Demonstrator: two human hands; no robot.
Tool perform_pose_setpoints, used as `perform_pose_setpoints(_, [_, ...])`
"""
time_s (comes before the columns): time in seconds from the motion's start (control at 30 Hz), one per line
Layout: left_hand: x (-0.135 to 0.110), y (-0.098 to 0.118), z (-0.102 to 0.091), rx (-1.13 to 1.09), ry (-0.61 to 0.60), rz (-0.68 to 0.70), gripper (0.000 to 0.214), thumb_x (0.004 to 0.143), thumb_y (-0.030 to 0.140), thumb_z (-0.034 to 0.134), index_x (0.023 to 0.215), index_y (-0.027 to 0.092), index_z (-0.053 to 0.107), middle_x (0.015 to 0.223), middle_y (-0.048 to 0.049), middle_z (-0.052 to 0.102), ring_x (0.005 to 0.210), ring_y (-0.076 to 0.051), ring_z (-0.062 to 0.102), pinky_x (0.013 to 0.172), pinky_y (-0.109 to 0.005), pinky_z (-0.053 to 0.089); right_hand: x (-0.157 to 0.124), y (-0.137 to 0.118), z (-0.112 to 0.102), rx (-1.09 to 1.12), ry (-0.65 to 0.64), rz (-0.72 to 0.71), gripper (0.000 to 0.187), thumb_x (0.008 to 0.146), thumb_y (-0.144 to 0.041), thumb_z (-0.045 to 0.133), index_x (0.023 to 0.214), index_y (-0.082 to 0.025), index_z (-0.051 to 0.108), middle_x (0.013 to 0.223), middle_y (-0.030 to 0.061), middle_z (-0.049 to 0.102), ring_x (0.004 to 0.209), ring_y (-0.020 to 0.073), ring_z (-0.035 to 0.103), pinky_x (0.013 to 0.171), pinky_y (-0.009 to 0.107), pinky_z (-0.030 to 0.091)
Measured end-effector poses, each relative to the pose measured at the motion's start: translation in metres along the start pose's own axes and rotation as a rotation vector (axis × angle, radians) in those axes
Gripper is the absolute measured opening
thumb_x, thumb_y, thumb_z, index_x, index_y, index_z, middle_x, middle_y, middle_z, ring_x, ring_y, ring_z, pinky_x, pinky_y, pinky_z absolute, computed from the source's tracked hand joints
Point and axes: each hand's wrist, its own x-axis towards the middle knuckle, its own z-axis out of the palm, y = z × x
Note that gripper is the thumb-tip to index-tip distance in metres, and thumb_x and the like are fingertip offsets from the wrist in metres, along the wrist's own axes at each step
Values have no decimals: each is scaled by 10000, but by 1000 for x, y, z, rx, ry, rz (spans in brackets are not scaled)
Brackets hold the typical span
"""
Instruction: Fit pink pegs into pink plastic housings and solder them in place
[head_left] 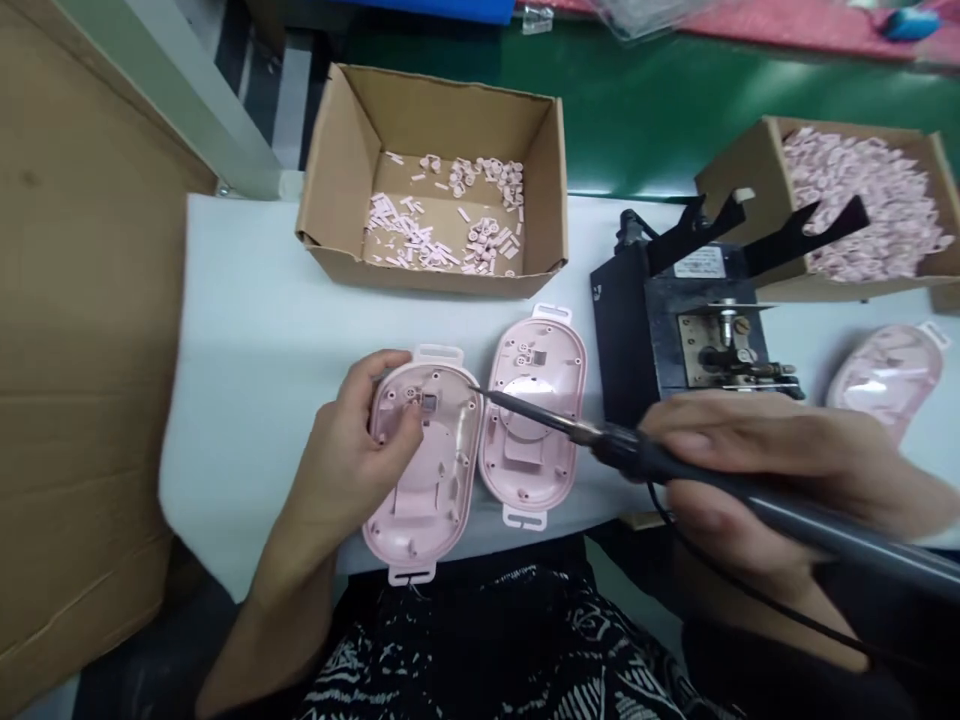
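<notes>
Soldering iron (652, 460) sits in the right hand (757, 470), its dark handle gripped between closed fingers and thumb. The shaft runs up and to the left, and the fine tip ends at the right edge of a pink plastic housing shell (427, 520); whether it touches the edge or hangs just above, the view does not settle. That shell lies open side up on the white surface (255, 420), its long axis pointing away from the person with a slight tilt, a tab at each end. The left hand (352, 440) is the nearer one, curled over the shell's upper left rim, with its fingertips reaching inside next to a small metal part (431, 405). The right hand is well off to the shell's right, with only the iron reaching across. A second pink shell (532, 470) lies just beside the first, to its right. Farther off are a cardboard box of small pink pieces (330, 170), a black bench machine (622, 330), and another cardboard box heaped with pink parts (742, 170).
</notes>
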Motion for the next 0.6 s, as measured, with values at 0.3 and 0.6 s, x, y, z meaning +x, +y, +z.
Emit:
perform_pose_setpoints(0.3, [5,3,-2,61,-24,114,391,841,197,664,1221,290,667,906,32,745,705,-120,675,675,-227,561,9,8,51,99,-2,-207,85,780,-64,660,783,-148,657,609,-15,647,477,132,635,433,274,571])
perform_pose_setpoints(0.6, [6,4,-3,81,-49,126,390,818,191,671,1199,271,678,855,47,747,652,-108,664,652,-206,554,10,3,44,30,-128,-185,105,744,-42,666,764,-143,648,621,2,658,514,151,662,473,292,593])
